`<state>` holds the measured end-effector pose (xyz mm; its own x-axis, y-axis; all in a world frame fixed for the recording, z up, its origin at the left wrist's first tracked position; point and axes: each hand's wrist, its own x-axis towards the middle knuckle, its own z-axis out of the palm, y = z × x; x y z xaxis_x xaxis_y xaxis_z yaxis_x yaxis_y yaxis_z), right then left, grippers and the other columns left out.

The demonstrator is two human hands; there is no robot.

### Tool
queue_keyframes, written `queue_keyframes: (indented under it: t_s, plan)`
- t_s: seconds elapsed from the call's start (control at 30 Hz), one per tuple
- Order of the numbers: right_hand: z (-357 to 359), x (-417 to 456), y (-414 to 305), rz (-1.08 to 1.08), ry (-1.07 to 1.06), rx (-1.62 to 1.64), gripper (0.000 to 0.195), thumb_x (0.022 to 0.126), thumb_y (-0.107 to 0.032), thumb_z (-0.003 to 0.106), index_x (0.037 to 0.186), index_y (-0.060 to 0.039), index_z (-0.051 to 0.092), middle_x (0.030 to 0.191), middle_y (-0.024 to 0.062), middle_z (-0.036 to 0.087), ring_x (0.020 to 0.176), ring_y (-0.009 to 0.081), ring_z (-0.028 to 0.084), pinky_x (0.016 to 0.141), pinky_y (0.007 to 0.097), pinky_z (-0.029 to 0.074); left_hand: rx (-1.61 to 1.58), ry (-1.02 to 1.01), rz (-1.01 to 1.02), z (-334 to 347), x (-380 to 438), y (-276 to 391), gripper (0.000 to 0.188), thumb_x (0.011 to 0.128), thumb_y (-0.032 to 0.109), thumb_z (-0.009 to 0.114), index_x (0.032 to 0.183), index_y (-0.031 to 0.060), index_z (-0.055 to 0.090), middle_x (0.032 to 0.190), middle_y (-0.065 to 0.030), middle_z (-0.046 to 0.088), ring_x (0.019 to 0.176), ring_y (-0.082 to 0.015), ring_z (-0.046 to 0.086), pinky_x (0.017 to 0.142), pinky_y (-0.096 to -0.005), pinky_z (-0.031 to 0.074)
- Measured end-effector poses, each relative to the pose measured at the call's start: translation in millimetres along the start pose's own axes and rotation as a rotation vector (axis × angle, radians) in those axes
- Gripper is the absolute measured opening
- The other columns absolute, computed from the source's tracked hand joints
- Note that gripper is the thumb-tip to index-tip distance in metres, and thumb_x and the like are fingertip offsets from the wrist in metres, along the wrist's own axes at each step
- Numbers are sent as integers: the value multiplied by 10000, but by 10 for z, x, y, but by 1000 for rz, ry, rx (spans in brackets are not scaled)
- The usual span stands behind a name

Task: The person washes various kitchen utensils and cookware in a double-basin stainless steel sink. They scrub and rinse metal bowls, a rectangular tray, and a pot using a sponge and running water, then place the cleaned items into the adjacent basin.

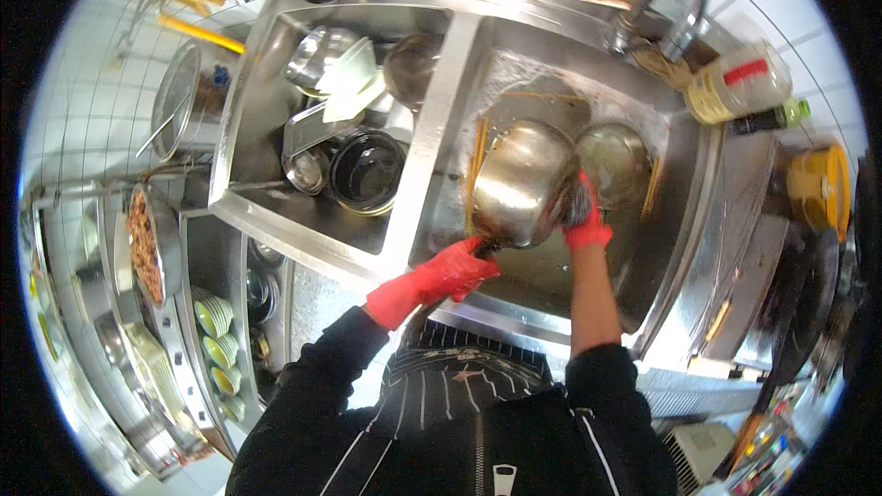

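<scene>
A metal pot (521,182) is tilted over the right sink basin, its shiny outside towards me. My left hand (458,267), in a red rubber glove, is closed around the pot's dark handle at its near side. My right hand (584,212), also in a red glove, presses a dark scouring pad (577,201) to the pot's right side. Beyond the right hand a round metal bowl (613,160) lies in murky water in the basin. Several chopsticks (480,158) lie in the water to the pot's left. The pot's inside is hidden.
Left basin: a steel pot (324,55), white square dishes (355,83), a black round container (368,171) and a ladle (306,171). The metal divider (431,124) parts the basins. A faucet (665,3) and plastic jug (741,83) stand behind right; a large stockpot (200,100) stands left.
</scene>
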<state>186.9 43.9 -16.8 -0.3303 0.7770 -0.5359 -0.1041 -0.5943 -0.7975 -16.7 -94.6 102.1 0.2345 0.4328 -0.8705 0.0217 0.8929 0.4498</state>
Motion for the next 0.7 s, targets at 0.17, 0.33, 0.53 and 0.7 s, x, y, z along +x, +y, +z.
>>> queue_keyframes:
  t_s: [0.17,0.33,0.53,0.7]
  plan:
    - [429,-339,274,-246,-150,118,382,926,-315,586,1178,-29,560,1106,99,640,904,219,650,719,320,506,-319,198,292,-81,64,45,276,830,201,705,1069,148,577,622,36,506,435,-86,434,367,-255,324]
    - [-86,-560,-61,-9,355,385,359,873,-328,687,1036,-13,636,1006,90,666,830,220,659,686,313,509,-353,700,448,-916,112,-118,183,851,185,678,1005,133,594,559,33,491,388,-95,418,341,-253,336]
    - [-1079,-475,347,-80,841,-89,546,775,-370,779,1124,23,630,1054,63,664,897,177,619,810,304,478,-247,971,507,-2189,510,-436,245,824,168,663,1009,79,530,597,-22,516,396,-152,463,351,-303,378]
    - [-1275,-295,969,63,727,-562,561,706,-383,815,1060,23,659,973,68,674,840,192,619,769,342,480,-14,1070,290,-2493,971,-752,290,784,160,665,1010,31,536,670,-66,588,462,-204,561,386,-336,443]
